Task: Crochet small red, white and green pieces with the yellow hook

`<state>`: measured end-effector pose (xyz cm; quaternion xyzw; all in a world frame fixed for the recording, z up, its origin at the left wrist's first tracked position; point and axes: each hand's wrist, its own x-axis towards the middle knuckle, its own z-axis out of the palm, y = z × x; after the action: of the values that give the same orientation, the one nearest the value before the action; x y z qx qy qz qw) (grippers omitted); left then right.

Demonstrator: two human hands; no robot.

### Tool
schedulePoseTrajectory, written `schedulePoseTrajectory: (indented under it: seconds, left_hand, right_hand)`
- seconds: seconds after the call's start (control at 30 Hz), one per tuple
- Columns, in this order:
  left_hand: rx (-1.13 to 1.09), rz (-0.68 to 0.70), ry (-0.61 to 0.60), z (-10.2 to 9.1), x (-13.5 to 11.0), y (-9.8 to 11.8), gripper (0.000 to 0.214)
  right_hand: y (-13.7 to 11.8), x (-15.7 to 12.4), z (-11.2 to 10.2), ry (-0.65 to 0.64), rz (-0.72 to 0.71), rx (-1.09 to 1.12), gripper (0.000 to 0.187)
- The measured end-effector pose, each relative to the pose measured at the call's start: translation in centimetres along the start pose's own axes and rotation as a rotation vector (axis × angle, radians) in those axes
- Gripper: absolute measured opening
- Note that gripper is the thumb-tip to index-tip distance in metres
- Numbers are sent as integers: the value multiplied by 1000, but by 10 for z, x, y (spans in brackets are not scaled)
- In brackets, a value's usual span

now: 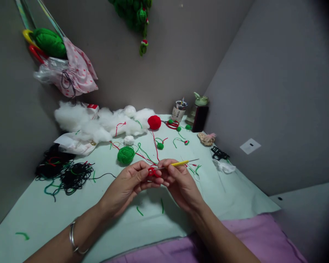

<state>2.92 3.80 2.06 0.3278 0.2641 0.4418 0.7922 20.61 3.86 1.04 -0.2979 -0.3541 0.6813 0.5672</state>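
Observation:
Between the fingertips of my left hand (135, 178) is a small red crochet piece (152, 171). My right hand (181, 180) grips a yellow-handled crochet hook (180, 163), its thin metal end reaching left to the red piece. The fingers of both hands nearly meet around the piece, and part of it is hidden. Red yarn runs up from near the hands to a red yarn ball (154, 122). Just beyond my left hand lies a green yarn ball (125, 156).
White stuffing (112, 122) is heaped along the back. Tangled black yarn (75, 177) lies at the left. Red-handled scissors (172, 124), a pen cup (179, 110), a dark phone (200, 119) and a black hair clip (219, 153) are toward the right. Green yarn scraps dot the table (109, 233).

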Motion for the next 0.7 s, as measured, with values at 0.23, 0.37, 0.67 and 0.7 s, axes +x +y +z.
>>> schedulePoseTrajectory:
  seconds: [0.23, 0.37, 0.67, 0.7]
  left_hand:
    - [159, 77, -27, 1, 0, -5, 29]
    - [244, 104, -19, 1, -2, -5, 23]
    - [677, 296, -66, -5, -4, 1, 14]
    - [731, 325, -51, -7, -4, 4, 16]
  right_hand:
    - [6, -6, 9, 49, -54, -105, 27]
    - [7, -6, 11, 98, -14, -49, 28]
    - [8, -6, 8, 90, -44, -7, 27]
    - [7, -8, 8, 80, -40, -6, 27]
